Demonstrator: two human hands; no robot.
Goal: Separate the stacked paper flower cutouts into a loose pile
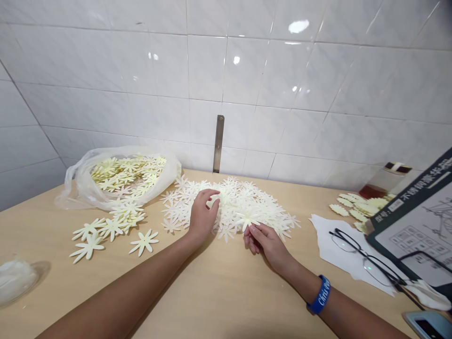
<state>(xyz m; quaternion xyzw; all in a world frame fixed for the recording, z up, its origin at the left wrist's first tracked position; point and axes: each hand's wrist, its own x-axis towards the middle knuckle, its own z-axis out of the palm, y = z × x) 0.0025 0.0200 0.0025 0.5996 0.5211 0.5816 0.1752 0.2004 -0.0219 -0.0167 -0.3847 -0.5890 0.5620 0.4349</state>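
Observation:
A heap of white flower cutouts [187, 197] with long narrow petals lies on the light wooden table [219, 292]. My right hand [270, 247] pinches one flower cutout [247, 218] by a petal between thumb and fingers, at the front of the heap. Over the heap's left part, my left hand [203, 212] has its fingers curved and its thumb apart from them, with nothing visible between. Left of it, a single yellowish flower cutout [144, 242] lies near a small cluster of similar ones [112, 228].
A clear plastic bag [173, 172] full of yellowish flowers stands back left. At right are scalloped pale pieces [367, 205], a jar of dark red liquid [383, 181], glasses [365, 254] on white paper [323, 235], a printed box [420, 216] and a phone [429, 325].

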